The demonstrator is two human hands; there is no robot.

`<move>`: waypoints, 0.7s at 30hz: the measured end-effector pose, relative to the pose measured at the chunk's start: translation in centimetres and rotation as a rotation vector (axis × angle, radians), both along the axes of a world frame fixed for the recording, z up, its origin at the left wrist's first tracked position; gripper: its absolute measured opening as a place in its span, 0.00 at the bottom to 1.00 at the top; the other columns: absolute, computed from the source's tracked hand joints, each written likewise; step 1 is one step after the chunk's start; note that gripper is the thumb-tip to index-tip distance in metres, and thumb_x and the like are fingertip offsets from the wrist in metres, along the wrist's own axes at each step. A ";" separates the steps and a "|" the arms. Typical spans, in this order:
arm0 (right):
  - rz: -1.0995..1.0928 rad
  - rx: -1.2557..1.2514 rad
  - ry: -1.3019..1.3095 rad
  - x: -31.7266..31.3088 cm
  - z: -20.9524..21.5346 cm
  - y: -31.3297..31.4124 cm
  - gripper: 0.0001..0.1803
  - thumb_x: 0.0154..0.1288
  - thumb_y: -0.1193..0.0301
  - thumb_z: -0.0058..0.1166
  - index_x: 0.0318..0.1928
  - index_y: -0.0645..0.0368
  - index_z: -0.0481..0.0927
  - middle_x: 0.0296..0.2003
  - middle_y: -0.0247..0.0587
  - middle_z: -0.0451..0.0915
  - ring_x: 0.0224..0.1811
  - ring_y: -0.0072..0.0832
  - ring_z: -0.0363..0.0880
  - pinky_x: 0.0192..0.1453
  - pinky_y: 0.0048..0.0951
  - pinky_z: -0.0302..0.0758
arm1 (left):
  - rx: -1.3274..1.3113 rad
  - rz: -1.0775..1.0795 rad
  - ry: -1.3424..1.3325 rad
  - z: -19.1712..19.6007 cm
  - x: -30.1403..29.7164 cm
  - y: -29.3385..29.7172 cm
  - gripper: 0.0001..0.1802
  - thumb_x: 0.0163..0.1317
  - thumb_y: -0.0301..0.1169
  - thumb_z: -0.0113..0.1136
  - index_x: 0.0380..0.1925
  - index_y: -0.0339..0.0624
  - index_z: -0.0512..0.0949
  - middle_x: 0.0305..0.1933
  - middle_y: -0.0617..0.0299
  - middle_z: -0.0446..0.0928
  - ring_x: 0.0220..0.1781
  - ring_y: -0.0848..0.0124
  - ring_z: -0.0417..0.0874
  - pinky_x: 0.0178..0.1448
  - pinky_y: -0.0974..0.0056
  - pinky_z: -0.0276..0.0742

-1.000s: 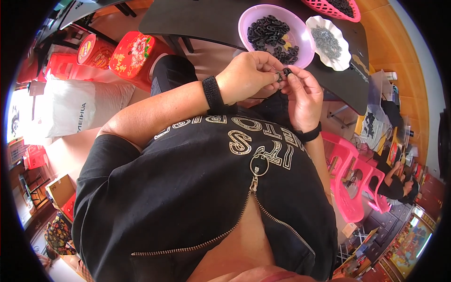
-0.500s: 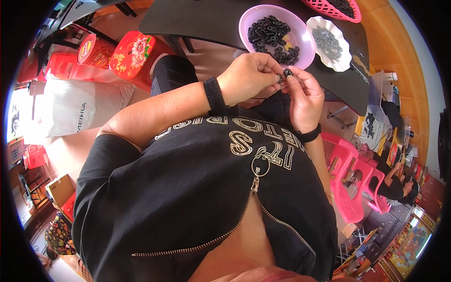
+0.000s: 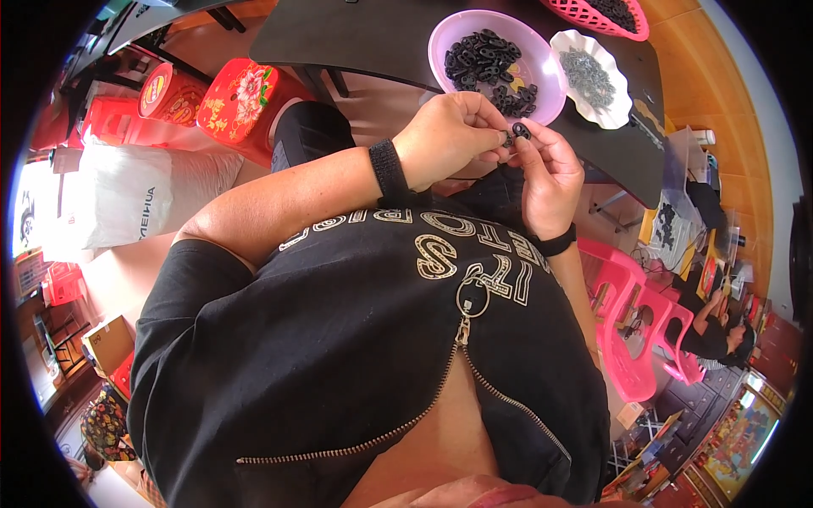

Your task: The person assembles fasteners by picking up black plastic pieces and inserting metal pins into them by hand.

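Note:
Above my lap, just in front of the table edge, my two hands meet fingertip to fingertip. My right hand (image 3: 550, 173) pinches a small black plastic piece (image 3: 522, 131) with a hole in it, between thumb and forefinger. Closed in a pinch right beside it is my left hand (image 3: 449, 140); a tiny dark bit shows at its fingertips, too small to name. Whether that bit joins the black piece I cannot tell. Just beyond the hands, a lilac bowl (image 3: 552, 72) holds many similar black pieces (image 3: 483, 57).
Right of the bowl on the black table (image 3: 364, 38) stands a white scalloped dish (image 3: 622, 106) of small clear or silvery parts. A pink basket (image 3: 631, 30) sits farther back. Red stools (image 3: 241, 97) are at left, pink chairs (image 3: 627, 339) at right. Another person (image 3: 711, 330) works far right.
Both hands keep nearly the same pose. The black piece has shifted very slightly to the right at my fingertips.

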State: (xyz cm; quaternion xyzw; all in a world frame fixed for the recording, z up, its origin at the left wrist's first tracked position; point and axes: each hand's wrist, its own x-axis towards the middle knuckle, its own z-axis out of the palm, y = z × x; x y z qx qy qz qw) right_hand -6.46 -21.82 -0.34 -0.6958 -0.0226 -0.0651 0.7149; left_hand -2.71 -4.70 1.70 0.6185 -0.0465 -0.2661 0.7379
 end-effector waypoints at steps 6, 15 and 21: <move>0.008 0.043 0.005 0.1 -0.3 0.0 0.13 0.66 0.80 0.55 0.51 0.63 0.79 0.31 0.31 0.81 0.31 0.14 0.76 0.37 0.15 0.72 | -0.055 0.000 0.012 -0.4 0.0 -0.1 0.07 0.64 0.22 0.57 0.41 0.32 0.75 0.38 0.58 0.80 0.39 0.75 0.84 0.45 0.75 0.81; 0.025 0.064 0.000 0.2 -0.4 -0.3 0.14 0.66 0.80 0.55 0.51 0.62 0.79 0.32 0.31 0.81 0.31 0.14 0.76 0.38 0.15 0.73 | -0.027 0.007 -0.003 0.3 0.1 -0.1 0.06 0.64 0.21 0.56 0.40 0.32 0.75 0.37 0.58 0.80 0.39 0.74 0.84 0.45 0.75 0.81; 0.016 0.067 -0.008 0.3 0.1 -0.3 0.15 0.66 0.81 0.54 0.52 0.62 0.79 0.34 0.33 0.82 0.32 0.16 0.78 0.39 0.16 0.74 | -0.072 0.009 0.002 0.8 0.2 -0.1 0.06 0.64 0.22 0.58 0.39 0.32 0.75 0.36 0.57 0.80 0.38 0.74 0.84 0.44 0.75 0.81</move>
